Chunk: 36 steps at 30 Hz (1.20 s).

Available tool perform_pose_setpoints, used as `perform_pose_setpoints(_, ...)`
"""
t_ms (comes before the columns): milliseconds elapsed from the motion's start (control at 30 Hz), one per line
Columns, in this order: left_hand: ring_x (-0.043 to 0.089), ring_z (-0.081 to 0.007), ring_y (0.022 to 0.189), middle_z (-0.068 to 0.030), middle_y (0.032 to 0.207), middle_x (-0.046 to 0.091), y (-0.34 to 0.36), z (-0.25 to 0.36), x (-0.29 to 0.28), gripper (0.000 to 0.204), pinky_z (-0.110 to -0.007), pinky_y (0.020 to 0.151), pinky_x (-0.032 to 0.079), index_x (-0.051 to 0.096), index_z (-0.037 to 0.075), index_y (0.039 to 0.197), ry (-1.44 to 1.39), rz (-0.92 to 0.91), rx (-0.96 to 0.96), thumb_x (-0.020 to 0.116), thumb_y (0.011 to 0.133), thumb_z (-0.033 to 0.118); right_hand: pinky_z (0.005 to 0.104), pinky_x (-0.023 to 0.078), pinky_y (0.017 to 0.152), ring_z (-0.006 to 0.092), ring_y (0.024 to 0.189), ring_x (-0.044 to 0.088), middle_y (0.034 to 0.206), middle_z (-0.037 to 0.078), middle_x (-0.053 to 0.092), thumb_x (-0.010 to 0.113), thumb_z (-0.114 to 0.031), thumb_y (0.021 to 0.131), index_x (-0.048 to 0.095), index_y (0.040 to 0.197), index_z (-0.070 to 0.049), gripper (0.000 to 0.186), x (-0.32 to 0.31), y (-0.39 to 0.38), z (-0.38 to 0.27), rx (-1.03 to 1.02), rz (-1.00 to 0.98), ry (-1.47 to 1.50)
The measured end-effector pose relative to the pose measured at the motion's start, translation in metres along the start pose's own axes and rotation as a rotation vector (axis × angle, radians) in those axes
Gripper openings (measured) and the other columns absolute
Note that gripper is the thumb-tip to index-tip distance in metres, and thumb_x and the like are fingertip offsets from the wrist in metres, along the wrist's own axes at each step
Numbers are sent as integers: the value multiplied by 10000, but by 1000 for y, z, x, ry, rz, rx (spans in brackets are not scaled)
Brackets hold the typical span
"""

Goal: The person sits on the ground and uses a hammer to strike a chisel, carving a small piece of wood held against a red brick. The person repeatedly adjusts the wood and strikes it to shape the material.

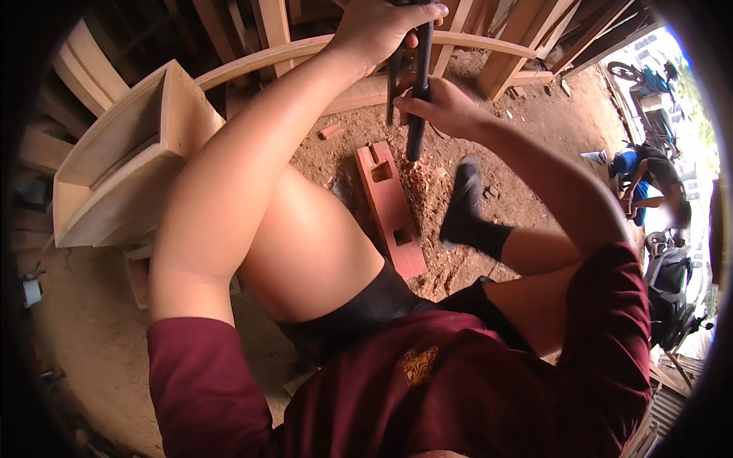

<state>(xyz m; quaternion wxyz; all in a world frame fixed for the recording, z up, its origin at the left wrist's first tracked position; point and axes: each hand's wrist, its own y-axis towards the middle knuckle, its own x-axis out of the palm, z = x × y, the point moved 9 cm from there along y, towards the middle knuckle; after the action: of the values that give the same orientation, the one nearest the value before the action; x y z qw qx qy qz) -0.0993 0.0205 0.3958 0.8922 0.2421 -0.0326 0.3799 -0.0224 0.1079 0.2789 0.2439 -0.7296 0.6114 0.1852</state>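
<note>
My left hand (pixel 385 27) is closed at the top of the view, around the upper part of dark tools. Below it my right hand (pixel 443 108) wraps a thick dark round bar (pixel 415 141), which stands nearly upright in the picture. A thinner dark bar (pixel 393 88) hangs beside it, under my left hand; I cannot make out its kind. A reddish wooden block (pixel 393 217) lies on the ground between my legs, with rectangular holes cut into it near both ends. Wood shavings (pixel 424 183) are heaped right beside the block, below the thick bar's lower end.
A curved pale wooden piece (pixel 267 57) arcs across the top, in front of leaning boards (pixel 527 46). An open wooden box-like frame (pixel 172 122) stands on the left. My dark-covered foot (pixel 466 202) rests beside the shavings. Far right, a person (pixel 660 172) bends near parked motorbikes (pixel 672 278).
</note>
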Motion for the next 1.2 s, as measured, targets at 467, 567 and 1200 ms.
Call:
perform_pose_setpoints(467,555,-120,626,-5,701,569,-21,-107,-70,228,-294,606,478,565,92,848,170,417,-369,722,903,248,222,362,466,59,507,466,611,-39,488,581,-193,951,563,877,-66,148,-145,-42,54,-210,255,350)
perform_pose_setpoints(567,567,-126,633,-29,730,589,-9,-147,-72,137,-298,583,485,566,57,874,232,487,-429,650,887,165,238,343,435,52,493,443,590,-47,497,620,-224,944,598,880,-76,163,-115,-35,107,-125,235,537)
perform_pose_setpoints(1200,557,-145,827,-55,881,590,-101,-312,-77,274,-301,780,437,573,30,1044,110,361,-268,516,901,257,244,275,432,60,453,341,562,-64,376,540,-229,994,497,786,-108,244,-18,-57,231,233,399,1121)
